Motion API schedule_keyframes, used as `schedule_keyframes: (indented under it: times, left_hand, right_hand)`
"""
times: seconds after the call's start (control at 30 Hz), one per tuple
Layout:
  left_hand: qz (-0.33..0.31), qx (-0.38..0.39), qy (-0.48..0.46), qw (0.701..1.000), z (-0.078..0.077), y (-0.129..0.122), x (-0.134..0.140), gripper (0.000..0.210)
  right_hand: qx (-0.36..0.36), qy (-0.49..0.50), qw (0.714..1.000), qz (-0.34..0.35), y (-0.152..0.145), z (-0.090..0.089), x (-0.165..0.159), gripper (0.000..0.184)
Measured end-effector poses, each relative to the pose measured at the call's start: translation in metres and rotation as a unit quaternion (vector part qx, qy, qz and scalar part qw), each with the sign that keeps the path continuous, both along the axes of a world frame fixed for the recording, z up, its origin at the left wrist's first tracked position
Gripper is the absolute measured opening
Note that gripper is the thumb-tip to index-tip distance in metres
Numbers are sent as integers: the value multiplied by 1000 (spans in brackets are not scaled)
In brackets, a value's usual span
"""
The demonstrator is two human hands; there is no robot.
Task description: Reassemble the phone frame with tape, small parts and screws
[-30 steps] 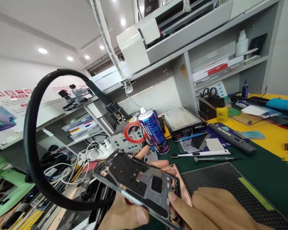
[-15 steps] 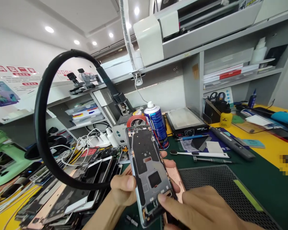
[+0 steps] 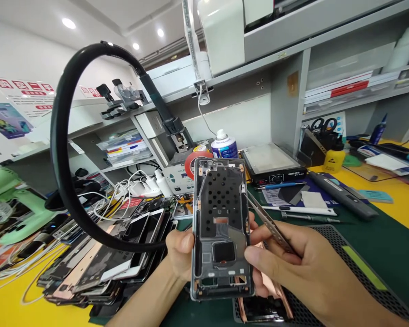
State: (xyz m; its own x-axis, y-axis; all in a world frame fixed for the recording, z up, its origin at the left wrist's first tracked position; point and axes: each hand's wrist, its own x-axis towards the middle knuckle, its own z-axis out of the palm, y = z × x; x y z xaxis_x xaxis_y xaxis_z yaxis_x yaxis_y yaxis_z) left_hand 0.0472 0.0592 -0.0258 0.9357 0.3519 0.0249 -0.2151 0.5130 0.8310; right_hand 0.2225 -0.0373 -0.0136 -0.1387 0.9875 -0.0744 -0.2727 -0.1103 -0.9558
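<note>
A bare phone frame (image 3: 225, 247) with a dark, hole-dotted panel and a square cut-out is held nearly upright. My left hand (image 3: 179, 254) grips it, thumb on its left edge and fingers coming round behind to the right edge. In my right hand (image 3: 303, 259) is a pair of metal tweezers (image 3: 271, 225) with holes along the arms, the tips pointing up and left to the frame's right side. The right thumb reaches the frame's lower right edge. Under the hands, a copper-backed phone screen (image 3: 267, 277) lies partly on the black mesh mat (image 3: 330, 245).
On the left are stacked phone parts (image 3: 98, 268). A black flexible hose (image 3: 59, 136) loops above them. Behind the frame stand a blue spray can (image 3: 224, 146), red tape (image 3: 191, 163) and a heating plate (image 3: 274, 163). A toothbrush (image 3: 300, 210) and a grey pen-shaped tool (image 3: 344, 195) lie right.
The phone frame has been turned more upright and square to me. My right hand has moved from its lower end to its right side, where the tweezers now show. The view has shifted slightly.
</note>
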Motion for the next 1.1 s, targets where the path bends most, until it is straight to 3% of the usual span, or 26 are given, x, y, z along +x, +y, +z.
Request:
schedule_keyframes:
  times: [0.1, 0.27, 0.43, 0.6, 0.8, 1.1]
  left_hand:
    - [-27, -32, -8, 999, 2, -5, 4, 93]
    - [-10, -34, -25, 999, -5, -6, 7, 75]
    - [-2, -47, -40, 998, -8, -7, 15, 85]
    - [21, -52, -68, 996, -7, -10, 18, 76]
    - [68, -70, -73, 993, -5, -14, 18, 57]
    - [63, -66, -72, 993, -1, -21, 18, 54]
  right_hand:
    - [31, 5, 999, 12, 2, -6, 1, 29]
    - [35, 12, 999, -1, 4, -15, 2, 28]
    - [10, 27, 1000, -7, 5, -11, 7, 30]
    - [39, -33, 999, -8, 6, -4, 11, 32]
    - [39, -166, 982, -79, 7, -2, 7, 34]
    - [19, -192, 977, -96, 6, 1, 5, 34]
